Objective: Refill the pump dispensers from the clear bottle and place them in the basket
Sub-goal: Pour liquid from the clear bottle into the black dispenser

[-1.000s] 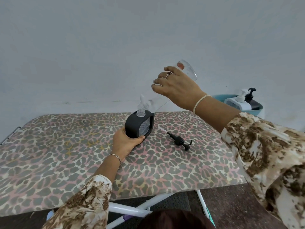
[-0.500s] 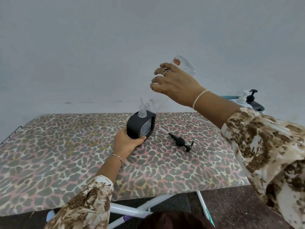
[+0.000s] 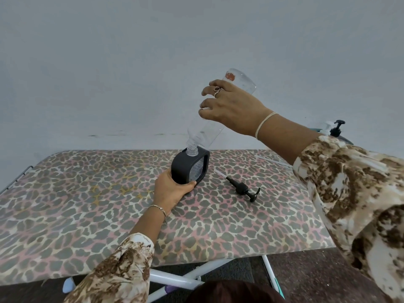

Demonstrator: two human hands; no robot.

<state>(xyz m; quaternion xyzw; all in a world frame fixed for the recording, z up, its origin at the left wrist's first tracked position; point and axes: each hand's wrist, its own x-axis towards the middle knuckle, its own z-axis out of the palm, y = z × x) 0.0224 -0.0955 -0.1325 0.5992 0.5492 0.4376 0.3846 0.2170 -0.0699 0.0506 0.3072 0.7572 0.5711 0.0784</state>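
Observation:
A black square dispenser (image 3: 185,167) with a clear window stands on the leopard-print board, its pump off. My left hand (image 3: 172,191) grips its lower near side. My right hand (image 3: 231,106) holds the clear bottle (image 3: 205,133) tipped steeply, neck down, with the mouth at the dispenser's top opening. The bottle's base with an orange mark points up and right. The black pump head (image 3: 242,189) with its tube lies on the board to the right of the dispenser.
At the far right, behind my right arm, a black pump top (image 3: 337,127) and part of a white one show above the basket rim (image 3: 317,129). The leopard-print ironing board (image 3: 87,204) stands against a grey wall, white legs below.
My right hand has raised the bottle's base higher, so the bottle now tilts more steeply over the dispenser. The left hand and the dispenser have stayed in place.

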